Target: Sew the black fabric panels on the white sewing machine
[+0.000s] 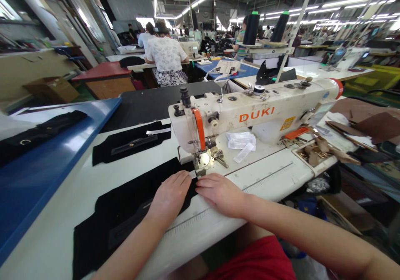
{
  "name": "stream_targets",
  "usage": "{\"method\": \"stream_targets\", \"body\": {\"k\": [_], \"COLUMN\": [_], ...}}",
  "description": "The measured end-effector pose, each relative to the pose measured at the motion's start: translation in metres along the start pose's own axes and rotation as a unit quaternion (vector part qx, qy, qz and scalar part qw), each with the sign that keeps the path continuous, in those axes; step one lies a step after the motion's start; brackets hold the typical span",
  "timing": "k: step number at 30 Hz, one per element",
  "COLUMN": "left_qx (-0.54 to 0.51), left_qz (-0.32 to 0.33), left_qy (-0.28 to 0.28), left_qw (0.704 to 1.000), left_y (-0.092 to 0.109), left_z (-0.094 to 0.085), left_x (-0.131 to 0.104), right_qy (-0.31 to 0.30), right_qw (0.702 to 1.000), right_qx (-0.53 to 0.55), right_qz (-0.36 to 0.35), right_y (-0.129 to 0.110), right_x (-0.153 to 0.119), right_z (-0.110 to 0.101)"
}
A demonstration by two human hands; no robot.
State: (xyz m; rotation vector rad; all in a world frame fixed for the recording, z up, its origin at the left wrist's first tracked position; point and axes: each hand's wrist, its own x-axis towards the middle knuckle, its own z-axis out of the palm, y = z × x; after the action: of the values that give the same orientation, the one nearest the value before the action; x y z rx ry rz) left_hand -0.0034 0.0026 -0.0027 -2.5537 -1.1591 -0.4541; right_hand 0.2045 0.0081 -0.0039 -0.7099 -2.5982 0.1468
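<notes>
A large black fabric panel [125,196] lies on the white sewing table, its right end at the needle area of a sewing machine [225,113]. My left hand [171,192] rests flat on this panel, fingers stretched toward the presser foot. Beside its fingertips, a small white label [193,174] lies on the fabric. My right hand [220,192] is at the panel's right edge, just in front of the needle plate, with fingers together and closed on the edge. The machine's lamp lights the spot behind both hands. A zipped strip on the panel is partly covered by my left forearm.
Another black panel [131,142] with a zip and a white strip lies behind. A stack of white labels [240,141] sits under the machine arm. At right, a tray [315,153] holds small parts. A blue surface [56,163] borders the left; a co-worker [165,55] sits ahead.
</notes>
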Motion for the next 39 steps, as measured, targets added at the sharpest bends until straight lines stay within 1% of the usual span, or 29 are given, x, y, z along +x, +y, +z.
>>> {"method": "stream_targets", "body": {"k": [2, 6, 10, 13, 15, 21, 25, 29, 35, 39], "left_qx": [0.011, 0.022, 0.014, -0.006, -0.02, -0.066, -0.057, -0.058, -0.07, -0.071], "left_qz": [0.005, 0.005, -0.01, -0.033, -0.044, -0.056, -0.046, -0.048, -0.05, -0.046], "left_qy": [0.002, -0.012, -0.018, -0.021, -0.035, -0.067, -0.076, -0.077, -0.072, -0.067], "left_qw": [1.0, 1.0, 1.0, 0.999, 0.998, 0.994, 0.994, 0.994, 0.994, 0.994], "left_y": [0.0, 0.002, 0.005, 0.007, 0.008, 0.006, 0.004, 0.0, -0.005, -0.007], "left_z": [-0.001, -0.001, 0.001, 0.001, 0.001, 0.006, 0.011, 0.013, 0.015, 0.017], "left_x": [0.001, -0.001, -0.008, -0.013, -0.013, -0.001, 0.011, 0.02, 0.023, 0.023], "right_qy": [0.001, -0.006, -0.025, -0.024, -0.022, -0.022, -0.022, -0.028, -0.048, -0.043], "right_qw": [1.0, 0.998, 0.996, 0.995, 0.995, 0.996, 0.996, 0.996, 0.993, 0.993], "right_qx": [0.001, -0.044, -0.08, -0.094, -0.096, -0.087, -0.079, -0.073, -0.079, -0.093], "right_qz": [0.016, 0.044, 0.03, 0.02, 0.016, 0.024, 0.027, 0.051, 0.068, 0.059], "right_y": [0.004, 0.013, 0.018, 0.019, 0.019, 0.031, 0.042, 0.048, 0.048, 0.049], "right_x": [0.006, 0.02, 0.025, 0.024, 0.024, 0.024, 0.024, 0.026, 0.03, 0.029], "right_z": [-0.002, -0.003, 0.0, 0.001, 0.001, -0.001, -0.005, -0.008, -0.01, -0.008]}}
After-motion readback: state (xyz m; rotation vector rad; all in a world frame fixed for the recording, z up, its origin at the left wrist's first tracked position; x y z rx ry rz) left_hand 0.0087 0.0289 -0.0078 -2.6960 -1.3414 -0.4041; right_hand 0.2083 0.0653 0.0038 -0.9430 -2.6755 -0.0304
